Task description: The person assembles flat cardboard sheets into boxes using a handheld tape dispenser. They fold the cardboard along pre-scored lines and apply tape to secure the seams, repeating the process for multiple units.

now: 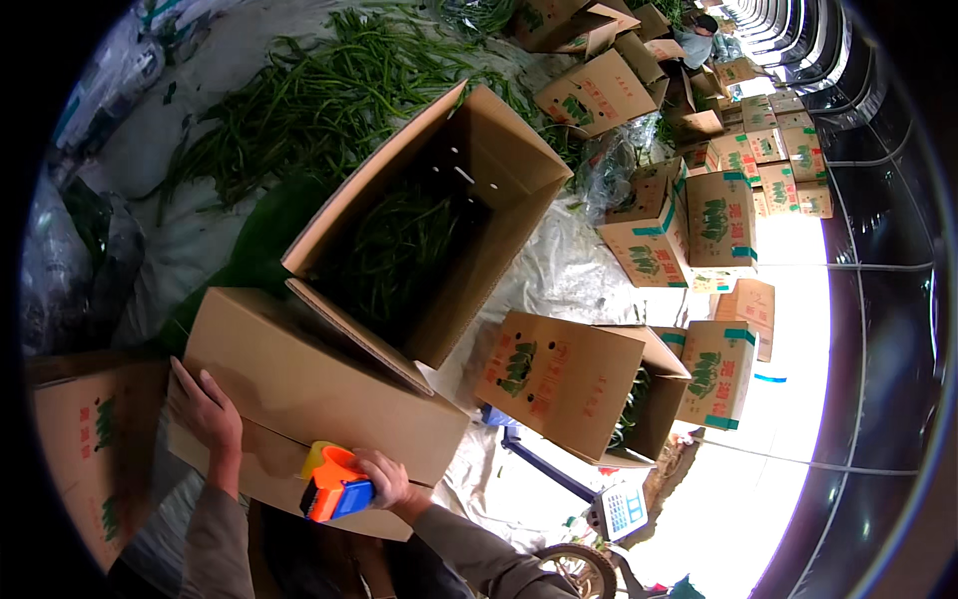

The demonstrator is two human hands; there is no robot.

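A plain brown cardboard box (319,379) lies closed in front of me. My left hand (205,404) rests flat on its near left corner, fingers together and holding nothing. My right hand (384,479) grips an orange and blue tape dispenser (334,484) pressed against the box's near side. Just behind it stands a larger open carton (499,180), its flaps up, partly filled with long green beans (394,250).
Loose green beans (299,100) are heaped on white sheeting (180,250) at the back left. Printed cartons (559,374) stand to the right and several more (718,220) are stacked further back. Another carton (90,449) is at my left. A weighing scale (619,509) sits low right.
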